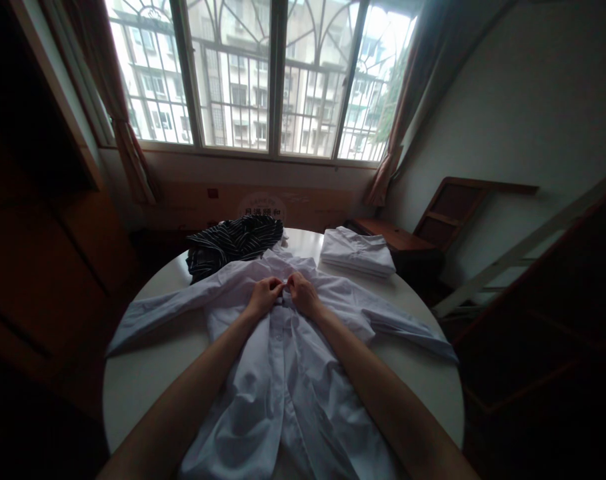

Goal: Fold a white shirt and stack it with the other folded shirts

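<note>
A white long-sleeved shirt [255, 393] lies front up across the round table, its collar at the far end and its sleeves spread to both sides. The button front runs down the middle, and the lower part hangs loose and wrinkled toward me. Near the collar, my left hand [266, 293] pinches the shirt's front edge. Close beside it, my right hand [303, 293] has its fingers closed on the other edge of the opening. The fingertips of both hands almost meet. Whatever button sits between them is too small to make out.
A crumpled black-and-white striped garment [233, 243] lies at the table's far left. Folded white shirts [357, 252] are stacked at the far right. The white round table [147, 393] stands before a barred window [237, 87]; a wooden chair [450, 207] and a white ladder [503, 270] are at the right.
</note>
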Demonstrator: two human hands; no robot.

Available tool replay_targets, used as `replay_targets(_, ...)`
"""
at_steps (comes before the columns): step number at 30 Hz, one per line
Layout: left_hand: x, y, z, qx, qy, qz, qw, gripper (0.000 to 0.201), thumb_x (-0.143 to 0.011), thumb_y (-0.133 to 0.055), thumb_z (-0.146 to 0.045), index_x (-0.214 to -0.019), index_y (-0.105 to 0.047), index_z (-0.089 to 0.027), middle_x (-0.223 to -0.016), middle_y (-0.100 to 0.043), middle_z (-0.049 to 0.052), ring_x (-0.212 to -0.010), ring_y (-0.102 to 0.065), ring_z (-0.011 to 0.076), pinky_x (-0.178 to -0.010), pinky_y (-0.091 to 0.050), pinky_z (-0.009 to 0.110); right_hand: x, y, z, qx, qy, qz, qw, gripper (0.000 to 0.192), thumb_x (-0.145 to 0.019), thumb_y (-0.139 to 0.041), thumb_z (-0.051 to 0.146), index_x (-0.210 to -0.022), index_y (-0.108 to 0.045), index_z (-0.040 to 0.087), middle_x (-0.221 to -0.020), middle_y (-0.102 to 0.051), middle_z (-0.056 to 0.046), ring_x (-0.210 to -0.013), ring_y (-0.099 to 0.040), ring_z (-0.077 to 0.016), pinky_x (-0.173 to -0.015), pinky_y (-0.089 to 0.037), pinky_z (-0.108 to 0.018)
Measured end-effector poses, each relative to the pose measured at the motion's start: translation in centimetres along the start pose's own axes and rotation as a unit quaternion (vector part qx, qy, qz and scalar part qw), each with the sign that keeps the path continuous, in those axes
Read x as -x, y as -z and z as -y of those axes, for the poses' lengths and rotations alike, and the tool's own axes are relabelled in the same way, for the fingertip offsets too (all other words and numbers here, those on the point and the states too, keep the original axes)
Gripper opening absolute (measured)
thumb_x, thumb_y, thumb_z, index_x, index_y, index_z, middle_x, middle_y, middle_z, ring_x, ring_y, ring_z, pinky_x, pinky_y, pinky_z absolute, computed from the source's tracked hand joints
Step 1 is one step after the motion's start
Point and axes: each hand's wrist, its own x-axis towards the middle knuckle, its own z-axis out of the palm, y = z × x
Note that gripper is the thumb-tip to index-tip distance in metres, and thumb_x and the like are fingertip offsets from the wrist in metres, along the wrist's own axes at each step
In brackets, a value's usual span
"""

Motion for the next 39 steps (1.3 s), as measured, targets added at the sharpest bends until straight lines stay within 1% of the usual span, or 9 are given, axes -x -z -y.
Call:
replay_targets(5, -0.12, -0.01, 0.22, 0.020, 0.004, -0.005, 1.000, 0.024, -0.072, -0.052, -0.032, -0.071, -0.066, -0.012, -0.067, -0.066, 0.005, -0.062, -0.058, 0.0146, -0.058, -0.042, 0.023, 0.02, 0.12, 0.10, 0.010, 0.005, 0.000, 1.000, 0.011, -0.081, -0.039, 0.012, -0.083, -0.050, 0.015, -0.080, -0.055, -0.004, -0.070, -0.050, -0.0137, -0.064, -0.036, -0.023)
replay_targets(10, -0.09, 0.08, 0.19, 0.035, 0.010, 0.012, 0.999, 0.030, -0.072, -0.051, -0.037, -0.070, -0.067, -0.012, -0.066, -0.067, 0.006, -0.062, -0.059, 0.0155, -0.056, -0.042, 0.023, 0.17, 0.51, 0.36, 0.022, 0.017, 0.005, 1.000, 0.011, -0.081, -0.040, 0.013, -0.084, -0.050, 0.016, -0.081, -0.054, -0.004, -0.070, -0.050, -0.0139, -0.063, -0.036, -0.023)
replay_targets(14, -0.02, 0.10, 0.08, 0.048, 0.016, 0.013, 0.999, 0.033, -0.072, -0.049, -0.038, -0.071, -0.067, -0.011, -0.066, -0.067, 0.006, -0.060, -0.058, 0.0154, -0.053, -0.042, 0.023, 0.23, 0.73, 0.42, 0.033, 0.026, 0.011, 0.999, 0.012, -0.081, -0.040, 0.012, -0.084, -0.051, 0.016, -0.082, -0.054, -0.005, -0.071, -0.050, -0.0144, -0.064, -0.036, -0.024)
replay_targets(19, -0.04, 0.20, -0.03, 0.075, 0.028, 0.025, 0.996, 0.033, -0.070, -0.051, -0.039, -0.071, -0.067, -0.010, -0.066, -0.067, 0.006, -0.060, -0.058, 0.0150, -0.053, -0.042, 0.023, 0.21, 0.68, 0.32, 0.037, 0.030, 0.015, 0.999, 0.010, -0.081, -0.041, 0.014, -0.085, -0.051, 0.016, -0.082, -0.054, -0.005, -0.069, -0.050, -0.0142, -0.062, -0.036, -0.024)
replay_targets(25, -0.15, 0.28, 0.17, 0.099, 0.043, 0.030, 0.994, 0.029, -0.068, -0.054, -0.036, -0.071, -0.067, -0.011, -0.066, -0.067, 0.006, -0.059, -0.058, 0.0144, -0.055, -0.042, 0.023, 0.15, 0.35, -0.03, 0.017, 0.032, -0.002, 0.999, 0.011, -0.081, -0.040, 0.013, -0.083, -0.050, 0.017, -0.080, -0.054, -0.004, -0.068, -0.050, -0.0138, -0.061, -0.036, -0.023)
replay_targets(30, -0.20, 0.31, 0.27, 0.091, 0.038, 0.024, 0.995, 0.024, -0.067, -0.055, -0.032, -0.070, -0.067, -0.012, -0.067, -0.068, 0.006, -0.062, -0.059, 0.0153, -0.057, -0.043, 0.024, 0.09, 0.27, -0.14, -0.016, 0.010, -0.012, 1.000, 0.010, -0.079, -0.042, 0.015, -0.079, -0.051, 0.017, -0.077, -0.055, -0.003, -0.069, -0.050, -0.0138, -0.062, -0.036, -0.023)
replay_targets(34, -0.13, 0.40, 0.09, 0.087, 0.034, 0.024, 0.995, 0.022, -0.067, -0.055, -0.030, -0.072, -0.068, -0.012, -0.069, -0.068, 0.006, -0.063, -0.060, 0.0156, -0.059, -0.045, 0.024, -0.05, 0.41, -0.02, -0.048, -0.014, -0.002, 0.999, 0.006, -0.076, -0.047, 0.017, -0.076, -0.052, 0.017, -0.072, -0.056, -0.002, -0.067, -0.049, -0.0131, -0.062, -0.035, -0.023)
replay_targets(36, -0.08, 0.43, -0.04, 0.079, 0.033, 0.024, 0.996, 0.023, -0.067, -0.054, -0.030, -0.073, -0.068, -0.012, -0.071, -0.069, 0.006, -0.065, -0.060, 0.0157, -0.060, -0.045, 0.024, -0.18, 0.46, -0.01, -0.067, -0.033, 0.003, 0.997, 0.005, -0.075, -0.048, 0.020, -0.074, -0.053, 0.017, -0.070, -0.055, -0.001, -0.065, -0.048, -0.0125, -0.061, -0.035, -0.023)
replay_targets(39, 0.01, 0.43, -0.17, 0.062, 0.029, 0.026, 0.997, 0.025, -0.069, -0.054, -0.031, -0.074, -0.068, -0.011, -0.072, -0.069, 0.007, -0.066, -0.061, 0.0163, -0.061, -0.045, 0.025, -0.50, 0.49, -0.21, -0.130, -0.083, 0.022, 0.988, 0.007, -0.073, -0.050, 0.023, -0.070, -0.053, 0.017, -0.065, -0.054, 0.001, -0.062, -0.047, -0.0118, -0.059, -0.034, -0.023)
